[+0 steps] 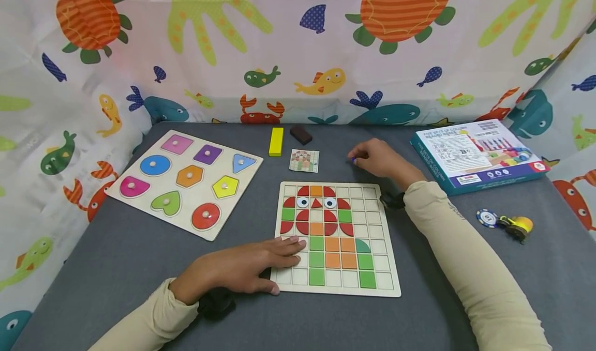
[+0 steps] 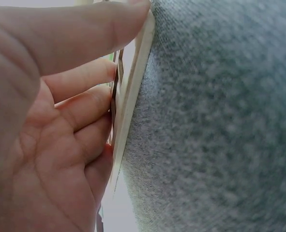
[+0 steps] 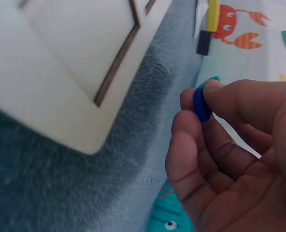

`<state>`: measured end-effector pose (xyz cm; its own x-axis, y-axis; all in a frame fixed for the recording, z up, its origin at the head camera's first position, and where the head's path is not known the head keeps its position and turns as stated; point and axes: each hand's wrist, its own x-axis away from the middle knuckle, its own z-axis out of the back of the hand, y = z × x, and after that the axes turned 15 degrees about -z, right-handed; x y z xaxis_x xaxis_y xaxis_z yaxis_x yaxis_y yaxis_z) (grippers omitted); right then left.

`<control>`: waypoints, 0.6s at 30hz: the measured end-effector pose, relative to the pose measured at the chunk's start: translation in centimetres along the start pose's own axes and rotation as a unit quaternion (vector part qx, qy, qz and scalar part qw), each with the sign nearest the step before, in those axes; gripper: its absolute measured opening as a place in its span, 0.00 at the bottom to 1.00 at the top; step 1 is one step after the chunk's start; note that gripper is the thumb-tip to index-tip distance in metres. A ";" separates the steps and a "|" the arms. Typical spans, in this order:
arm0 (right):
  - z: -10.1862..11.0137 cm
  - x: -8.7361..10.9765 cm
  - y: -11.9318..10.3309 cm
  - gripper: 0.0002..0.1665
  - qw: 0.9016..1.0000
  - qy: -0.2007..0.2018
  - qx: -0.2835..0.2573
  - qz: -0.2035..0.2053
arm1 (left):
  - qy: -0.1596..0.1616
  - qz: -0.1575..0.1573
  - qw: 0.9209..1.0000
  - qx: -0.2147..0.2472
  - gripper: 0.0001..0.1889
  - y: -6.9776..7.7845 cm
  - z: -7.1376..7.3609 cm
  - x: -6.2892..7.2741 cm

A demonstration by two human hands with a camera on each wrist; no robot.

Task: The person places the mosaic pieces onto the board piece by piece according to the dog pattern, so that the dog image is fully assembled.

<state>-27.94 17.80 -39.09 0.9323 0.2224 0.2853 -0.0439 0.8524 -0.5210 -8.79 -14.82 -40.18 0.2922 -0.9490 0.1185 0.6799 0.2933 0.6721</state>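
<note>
My right hand (image 1: 384, 159) is raised past the far right corner of a square wooden grid board (image 1: 368, 203). Between thumb and forefinger it pinches a small blue piece (image 3: 201, 104), mostly covered by the fingers. My left hand (image 1: 242, 265) lies across the board's near left edge, fingers extended and the thumb at the rim. On the grid, red, orange and green tiles (image 1: 332, 245) with two round eye tiles (image 1: 302, 202) form a figure; the right-hand columns are bare wood. A small picture card (image 1: 304, 161) lies just beyond the board.
A wooden peg puzzle (image 1: 223, 167) with coloured shapes lies at the left. Beyond the card are a yellow block (image 1: 276, 141) and a dark brown block (image 1: 300, 135). To the right are a flat box (image 1: 484, 152), a blue-white chip (image 1: 487, 218) and a yellow-black toy (image 1: 517, 228).
</note>
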 end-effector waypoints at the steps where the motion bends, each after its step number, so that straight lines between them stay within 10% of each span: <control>1: 0.1 0.3 0.0 0.15 1.000 0.002 0.003 0.008 | 0.000 -0.001 1.000 0.001 0.36 0.0 0.0 0.0; 18: 0.1 8.5 1.0 0.13 0.992 -0.080 0.014 0.095 | 0.008 -0.015 1.000 -0.010 0.36 -0.2 -0.2 -0.3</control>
<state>-20.10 20.59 -37.05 0.8378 0.4504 0.3085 -0.2254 0.8001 -0.5559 -8.84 -14.58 -40.50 0.2820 -0.9556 0.0854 0.7015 0.2661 0.6611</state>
